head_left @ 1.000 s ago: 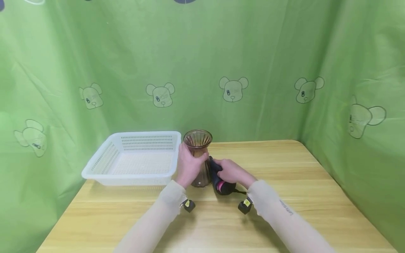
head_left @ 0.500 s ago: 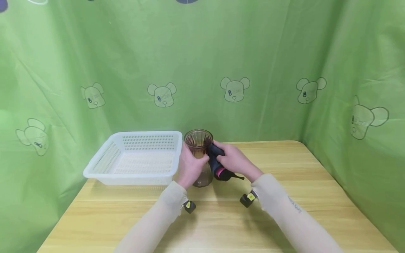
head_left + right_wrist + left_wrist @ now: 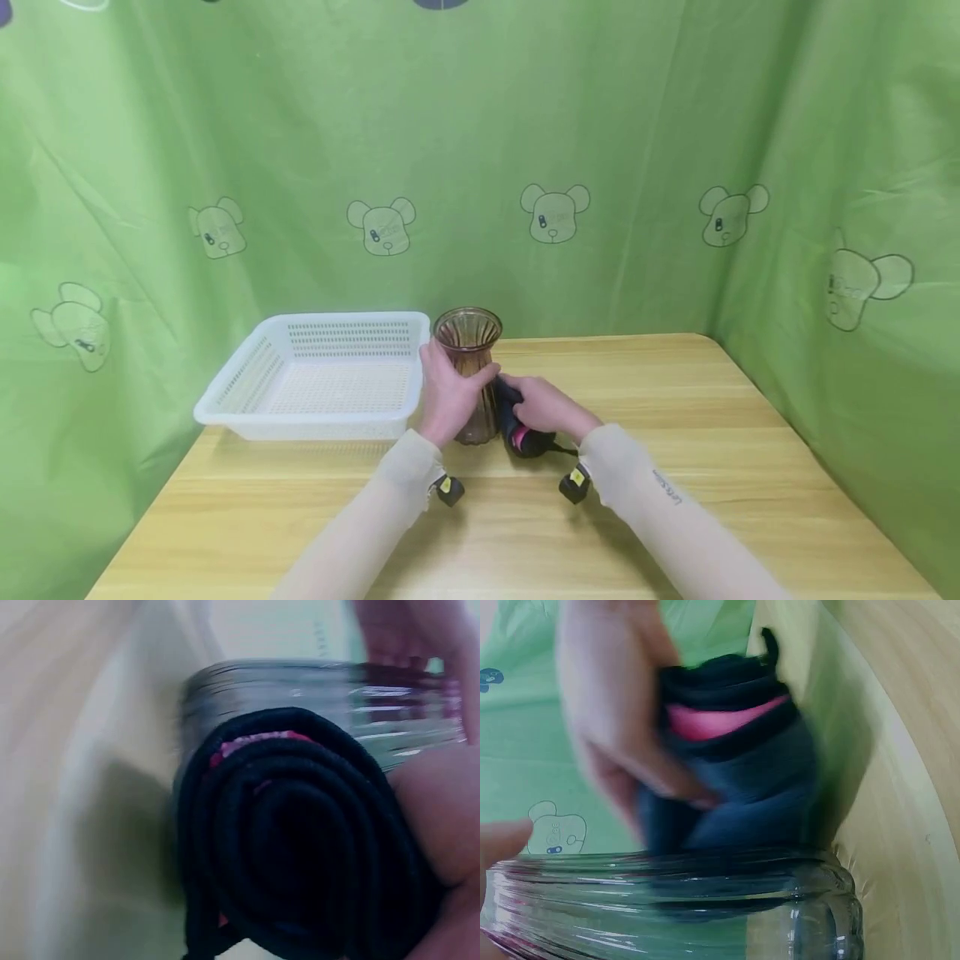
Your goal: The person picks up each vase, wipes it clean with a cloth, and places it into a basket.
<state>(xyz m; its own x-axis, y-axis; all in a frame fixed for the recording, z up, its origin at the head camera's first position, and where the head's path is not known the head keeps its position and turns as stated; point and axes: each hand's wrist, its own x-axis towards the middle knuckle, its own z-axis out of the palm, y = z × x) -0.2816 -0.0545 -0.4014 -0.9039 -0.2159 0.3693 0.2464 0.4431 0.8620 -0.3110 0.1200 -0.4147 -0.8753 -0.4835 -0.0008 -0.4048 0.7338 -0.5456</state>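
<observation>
A ribbed, brown-tinted glass vase (image 3: 480,425) with a flared rim stands upright on the table. My left hand (image 3: 450,400) grips it from the left, the thumb across its front below the rim. On the vase's right side, my right hand (image 3: 547,406) holds a rolled-up dark navy cloth (image 3: 525,439) with a pink layer and a short loop or strap. Through the glass in the left wrist view, part of the cloth (image 3: 750,780) shows behind the vase (image 3: 802,930). The cloth's coiled end (image 3: 292,840) fills the right wrist view and covers part of the vase (image 3: 277,686).
Left of the vase, a white perforated plastic basket (image 3: 307,427) sits close beside my left hand. Both rest on a light wooden table (image 3: 510,533). A green curtain (image 3: 450,125) with bear-face prints surrounds the table at the back and sides.
My right hand went up along the vase's side with the cloth, then came back down to near its earlier height. My left hand and the vase have stayed in place.
</observation>
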